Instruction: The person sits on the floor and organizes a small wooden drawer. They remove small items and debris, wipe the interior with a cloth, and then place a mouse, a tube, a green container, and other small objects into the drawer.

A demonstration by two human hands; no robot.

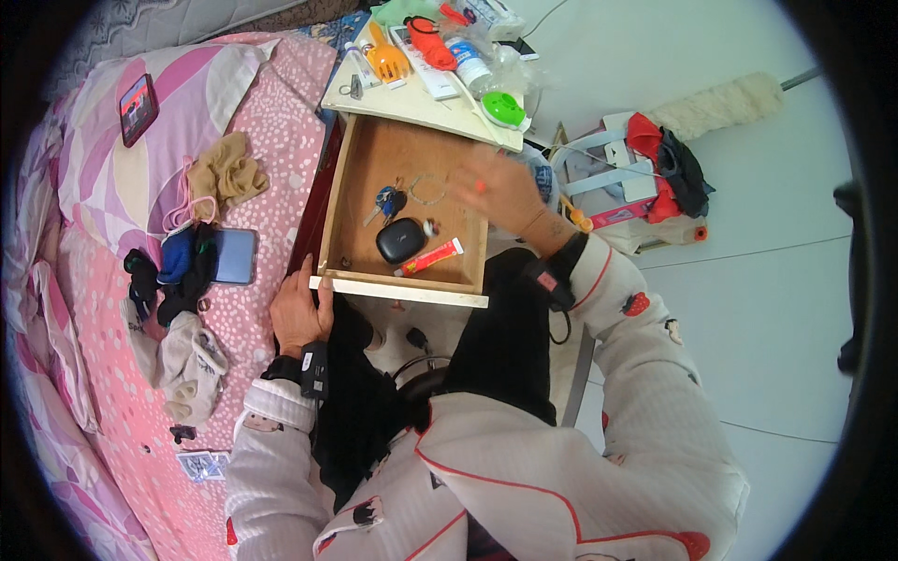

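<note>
In front of me a wooden drawer (407,292) is pulled out from a white-topped cabinet (407,112). My left hand (300,308) grips the left end of its front panel, thumb against the panel's face. Over the drawer's right side is my right hand (501,186), blurred, with a small orange-red spot at its fingers; whether it holds anything is unclear. Inside the drawer lie keys with a blue fob (393,201), a thin beaded bracelet (411,191), a black rounded case (400,240), a small round white item (431,227) and a red-and-yellow tube (431,257).
The cabinet top carries an orange hand-shaped toy (387,59), a white bottle (468,63) and a green round item (502,109). On the pink bed at left are socks (189,357), a blue phone (235,257) and another phone (138,111). A fluffy duster (715,105) lies at right.
</note>
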